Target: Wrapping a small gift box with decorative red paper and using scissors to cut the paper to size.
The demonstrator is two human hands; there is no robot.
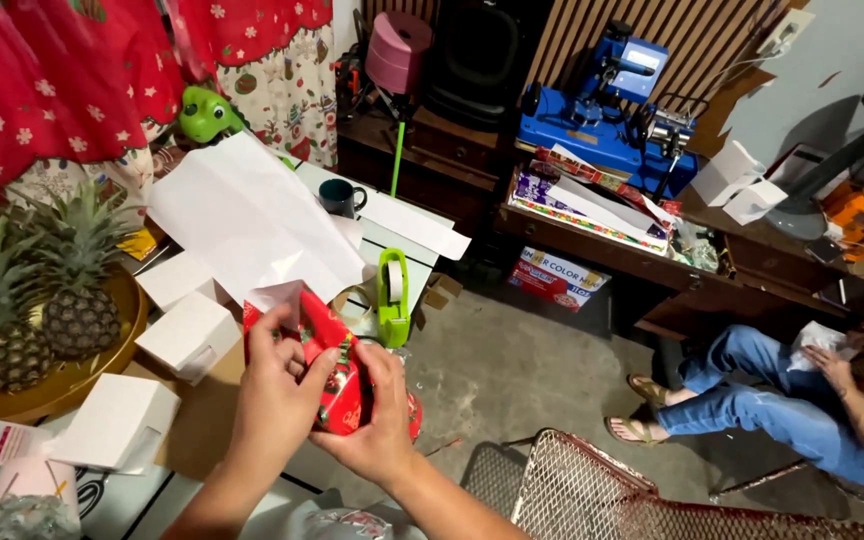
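While both grip it, left hand (277,385), right hand (377,420), red parcel (337,375) upright.

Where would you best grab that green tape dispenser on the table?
Probably by the tape dispenser's upright green body, from above. It stands on end at the table edge, narrow, its top clear; both hands are busy holding the red parcel.

glossy red wrapping paper (337,375), matt white boxes (187,335)
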